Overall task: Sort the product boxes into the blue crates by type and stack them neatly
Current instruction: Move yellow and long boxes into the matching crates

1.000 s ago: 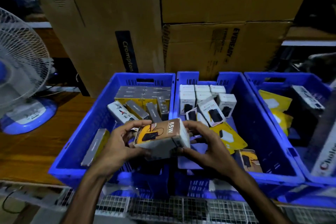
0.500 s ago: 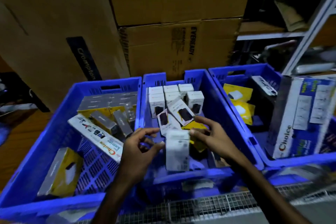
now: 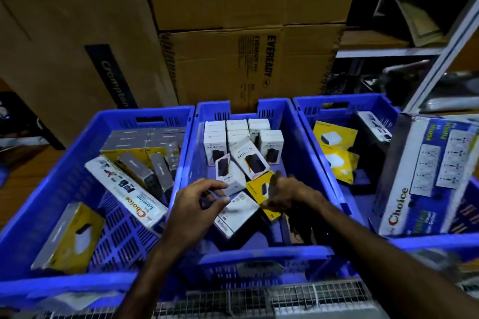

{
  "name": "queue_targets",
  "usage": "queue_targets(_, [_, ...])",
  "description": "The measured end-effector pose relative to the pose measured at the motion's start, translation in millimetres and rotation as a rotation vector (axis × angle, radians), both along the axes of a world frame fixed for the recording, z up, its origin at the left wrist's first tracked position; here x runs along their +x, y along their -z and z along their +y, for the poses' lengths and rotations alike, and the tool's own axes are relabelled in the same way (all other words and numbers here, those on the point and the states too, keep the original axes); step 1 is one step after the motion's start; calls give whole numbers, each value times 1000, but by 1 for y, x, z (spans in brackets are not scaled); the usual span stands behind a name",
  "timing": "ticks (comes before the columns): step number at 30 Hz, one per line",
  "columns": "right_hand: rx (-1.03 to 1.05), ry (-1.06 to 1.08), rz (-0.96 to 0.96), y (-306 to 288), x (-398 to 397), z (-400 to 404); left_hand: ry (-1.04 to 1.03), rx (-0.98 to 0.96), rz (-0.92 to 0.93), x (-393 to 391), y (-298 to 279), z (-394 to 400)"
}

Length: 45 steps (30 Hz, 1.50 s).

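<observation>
Hovering over middle blue crate (image 3: 305, 137): left grip (image 3: 193, 211) loosely curled above white box (image 3: 237, 211), holding nothing; right grip (image 3: 287, 194) blurred, state unclear.

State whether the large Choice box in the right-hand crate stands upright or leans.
Leaning. The Choice box tilts, its top edge slanting and its base inside the right crate, propped over the crate's near right side.
</observation>
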State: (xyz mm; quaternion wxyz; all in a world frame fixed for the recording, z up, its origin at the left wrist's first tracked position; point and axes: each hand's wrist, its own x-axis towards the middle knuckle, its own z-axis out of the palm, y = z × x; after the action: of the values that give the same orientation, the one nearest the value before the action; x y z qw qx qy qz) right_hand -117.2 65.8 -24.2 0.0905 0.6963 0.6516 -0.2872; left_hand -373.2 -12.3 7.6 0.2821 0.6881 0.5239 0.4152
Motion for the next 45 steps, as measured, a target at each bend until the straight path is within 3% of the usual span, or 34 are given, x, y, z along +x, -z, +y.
queue_targets(5, [-107, 42, -47, 26, -7, 11, -15, -2, 26, -1, 0, -4])
queue_targets(9, [-153, 180, 134, 46, 1, 16, -15, 6, 36, -2, 3, -5])
queue_targets(11, [-178, 129, 45, 27, -10, 6, -18, 14, 62, -2, 4, -6])
queue_targets(18, [49, 234, -45, 4, -22, 0, -18, 8, 88, -2, 3, -7])
queue_targets(29, [261, 518, 504, -26, -4, -25, 52, 16, 92, -5, 5, -7])
queue_targets(36, [482, 498, 923, -43, 4, -59, 39, 3, 80, -5, 4, -8])
queue_targets(45, [568, 542, 1029, -54, -7, -91, 73, -1, 82, -6, 4, -10])
